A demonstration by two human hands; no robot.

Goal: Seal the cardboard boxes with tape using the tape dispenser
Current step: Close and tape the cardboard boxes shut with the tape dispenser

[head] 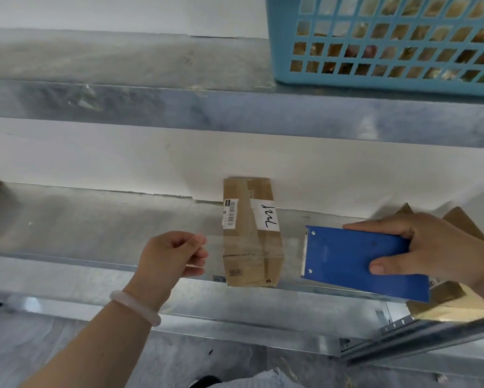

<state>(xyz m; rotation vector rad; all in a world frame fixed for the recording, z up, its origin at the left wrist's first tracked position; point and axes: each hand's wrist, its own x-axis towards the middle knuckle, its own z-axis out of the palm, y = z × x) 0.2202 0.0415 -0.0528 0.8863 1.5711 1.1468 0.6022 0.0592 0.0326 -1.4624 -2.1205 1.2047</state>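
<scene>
Hands: left (173, 254) pinching tape (292, 246), seemingly; right (434, 247) gripping dispenser (347, 256).

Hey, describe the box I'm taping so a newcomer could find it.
Look at the lower metal shelf, under the one holding the blue basket. The cardboard box lies at its middle, one end against the white wall, left of the blue tape dispenser. Unlike the boxes at the right, it shows a white handwritten label.

The lower metal shelf (95, 225) in front of me carries one small labelled cardboard box (249, 247), lying lengthwise with its far end by the white wall. More cardboard boxes (453, 301) lie at its right end. The upper shelf (123, 60) bears a blue plastic basket (389, 79).
</scene>
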